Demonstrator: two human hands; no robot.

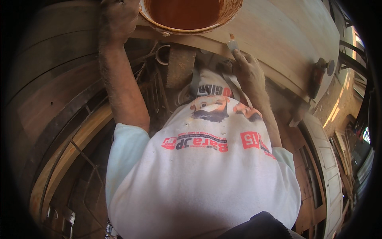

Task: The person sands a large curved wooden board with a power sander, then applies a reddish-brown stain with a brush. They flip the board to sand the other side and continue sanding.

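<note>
A pale bucket with a stained rim holds reddish-brown liquid at the top of the view. Just left of its rim is my left hand, its fingers curled; the top edge cuts it off, and what it grips cannot be made out. Right of the bucket, my right hand is closed on a small flat tool with a grey, metal-looking part and a brown-orange tip. The tool is over the edge of a broad pale wooden panel; whether it touches the panel is unclear.
An orange-and-black power tool with a round disc is at the panel's right end. A white panelled door leans at lower right. On the left are dark boards and a thin metal frame. A wood block sits below the bucket.
</note>
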